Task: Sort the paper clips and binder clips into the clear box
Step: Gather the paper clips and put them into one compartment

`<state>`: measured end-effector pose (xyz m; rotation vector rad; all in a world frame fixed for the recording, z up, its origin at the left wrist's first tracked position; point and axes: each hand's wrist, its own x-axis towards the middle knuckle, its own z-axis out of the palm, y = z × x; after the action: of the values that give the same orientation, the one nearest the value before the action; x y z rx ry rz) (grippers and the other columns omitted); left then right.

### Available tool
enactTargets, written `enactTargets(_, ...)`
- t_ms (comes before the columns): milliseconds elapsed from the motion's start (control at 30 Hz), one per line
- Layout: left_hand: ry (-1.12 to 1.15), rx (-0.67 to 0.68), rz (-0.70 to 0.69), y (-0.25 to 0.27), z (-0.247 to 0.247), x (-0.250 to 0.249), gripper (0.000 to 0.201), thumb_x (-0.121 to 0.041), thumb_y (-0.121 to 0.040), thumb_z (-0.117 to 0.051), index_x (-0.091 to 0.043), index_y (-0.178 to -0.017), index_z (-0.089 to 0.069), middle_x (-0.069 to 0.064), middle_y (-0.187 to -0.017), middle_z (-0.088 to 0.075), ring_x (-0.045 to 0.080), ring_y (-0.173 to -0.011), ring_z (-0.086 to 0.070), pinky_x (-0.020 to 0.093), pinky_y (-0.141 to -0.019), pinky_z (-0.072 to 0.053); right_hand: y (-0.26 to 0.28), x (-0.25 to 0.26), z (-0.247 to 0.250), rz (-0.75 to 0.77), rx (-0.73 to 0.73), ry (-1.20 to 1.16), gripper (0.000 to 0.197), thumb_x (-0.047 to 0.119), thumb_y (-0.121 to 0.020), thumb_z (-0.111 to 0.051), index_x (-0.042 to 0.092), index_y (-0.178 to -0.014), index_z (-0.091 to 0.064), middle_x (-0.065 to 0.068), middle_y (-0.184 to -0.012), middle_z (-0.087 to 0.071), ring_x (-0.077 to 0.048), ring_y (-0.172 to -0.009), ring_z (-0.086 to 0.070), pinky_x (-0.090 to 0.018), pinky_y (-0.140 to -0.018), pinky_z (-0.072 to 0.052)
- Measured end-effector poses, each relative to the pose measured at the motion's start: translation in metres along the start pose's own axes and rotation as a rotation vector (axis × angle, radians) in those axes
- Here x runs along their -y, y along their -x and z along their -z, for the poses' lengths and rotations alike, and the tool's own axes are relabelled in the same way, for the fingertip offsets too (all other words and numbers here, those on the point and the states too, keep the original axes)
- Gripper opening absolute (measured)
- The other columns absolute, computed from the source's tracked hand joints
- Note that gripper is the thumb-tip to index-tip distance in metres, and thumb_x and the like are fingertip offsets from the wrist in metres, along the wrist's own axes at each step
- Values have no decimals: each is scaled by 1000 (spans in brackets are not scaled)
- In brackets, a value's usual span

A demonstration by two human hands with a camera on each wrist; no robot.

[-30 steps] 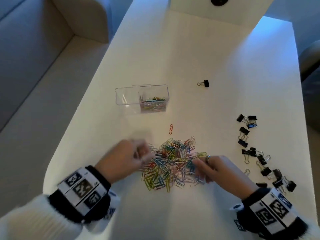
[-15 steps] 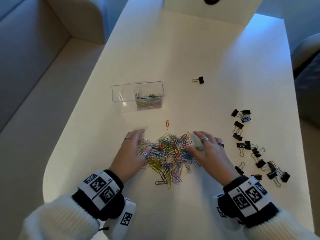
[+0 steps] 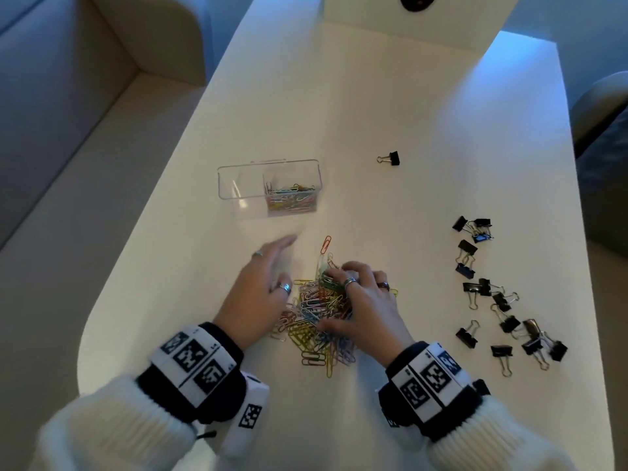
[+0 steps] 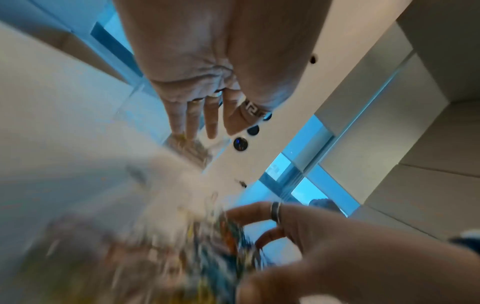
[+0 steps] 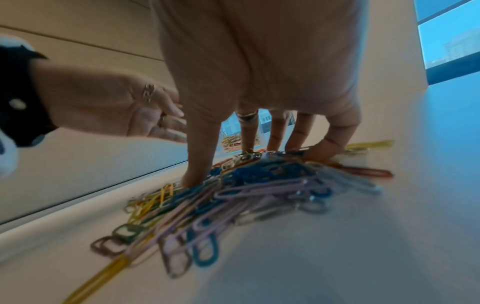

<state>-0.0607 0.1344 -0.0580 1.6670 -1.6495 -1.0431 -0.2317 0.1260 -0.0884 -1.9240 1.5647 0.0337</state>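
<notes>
Paper clips (image 3: 323,314), many colours, lie in a loose pile on the white table (image 3: 373,96) near its front edge, between my two hands. From the head view, my right hand (image 3: 365,302) sits on top of the pile, fingers bent and spread, tips and thumb pressing into the clips; whether any clip is actually pinched I cannot tell. My left hand (image 3: 260,287) lies just beside the pile's left edge, fingers straight and together, holding nothing; its fingertips are blurred. The clear box (image 3: 268,183) stands beyond the pile, apart from both hands; its right compartment holds paper clips, and its left compartment looks bare. Black binder clips (image 3: 492,290) are scattered well to the right of the pile, with one lone binder clip (image 3: 390,159) farther back.

Left wrist view: my left hand (image 4: 207,82) shows its palm with fingers (image 4: 211,121) extended and close together, gripping nothing. My right hand (image 4: 324,242) shows below, curled over a smeared mass of colour; the pile itself is too blurred to make out.

Right wrist view: my right hand (image 5: 259,72) stands arched, thumb and fingertips (image 5: 193,176) planted on the paper clips (image 5: 246,191). My left hand (image 5: 116,107) hangs open-palmed at the left, clear of the clips. The near foreground is blurred.
</notes>
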Motion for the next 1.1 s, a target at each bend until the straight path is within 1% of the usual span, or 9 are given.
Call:
enactTargets(33,-24,-46,-23,-5,8,-4,53,-1,-90,-46,-24,-137,-37,-7,-137,-41,-1,-106,-44,6,-92,-33,-2,1,-1,7,-20,-24,78,49,-68,-71,35,-135,-34,7,-136,-26,-17,-122,-27,-41,-104,-31)
enactTargets(167,-160,-167,-137,-29,38,-15,46,-4,-89,-49,-20,-132,-45,-13,-122,-41,-3,-111,-36,12,-99,-26,-10,4,0,19,-45,-132,52,37,-71,-73,28,-119,-54,5,-118,-41,-13,-109,-34,-31,-99,-35)
enactTargets(367,-296,-278,-214,-68,67,-16,39,-4,-86,-52,-13,-124,-51,6,-126,-49,15,-117,-43,11,-94,-24,-26,1,7,-15,-49,-211,26,26,-76,-71,18,-100,-65,4,-96,-55,-13,-93,-51,-27,-85,-45)
enactTargets(467,-375,-223,-182,-87,70,-6,41,-14,-87,-55,-16,-127,-48,5,-132,-46,22,-127,-38,31,-111,-23,-30,0,10,-10,-74,-218,13,20,-81,-66,16,-93,-68,3,-89,-61,-12,-84,-56,-26,-83,-50)
enactTargets(533,-480,-117,-86,-96,69,1,50,-28,-86,-58,-22,-133,-41,4,-138,-41,23,-134,-29,48,-116,-12,-31,0,12,-8,-69,-222,11,15,-82,-64,14,-92,-70,1,-88,-65,-11,-82,-58,-20,-81,-50)
enactTargets(633,-561,45,35,-104,65,12,71,-43,-81,-62,-29,-141,-27,2,-146,-31,23,-139,-17,54,-115,-5,-32,-2,14,-14,-61,-291,9,11,-83,-64,13,-89,-71,1,-88,-68,-8,-79,-61,-10,-76,-47)
enactTargets(733,-506,24,0,-107,63,21,75,-36,-78,-67,-30,-140,-26,5,-139,-37,27,-131,-24,50,-112,-19,-33,-2,20,-34,-90,-359,7,13,-82,-65,15,-85,-71,6,-80,-67,3,-65,-57,-3,-63,-45)
enactTargets(867,-441,-42,-75,-107,59,29,70,-18,-80,-65,-26,-140,-29,6,-128,-46,26,-119,-31,31,-102,-25,-38,9,45,13,-183,-397,6,15,-80,-68,19,-84,-71,16,-73,-63,10,-62,-57,1,-66,-44)
enactTargets(1100,-397,-44,-84,-107,57,32,68,-11,-81,-63,-25,-139,-30,5,-126,-46,23,-119,-30,30,-101,-27,-75,55,91,147,-480,-524,10,13,-80,-68,16,-89,-71,13,-69,-62,14,-55,-54,0,-57,-41)
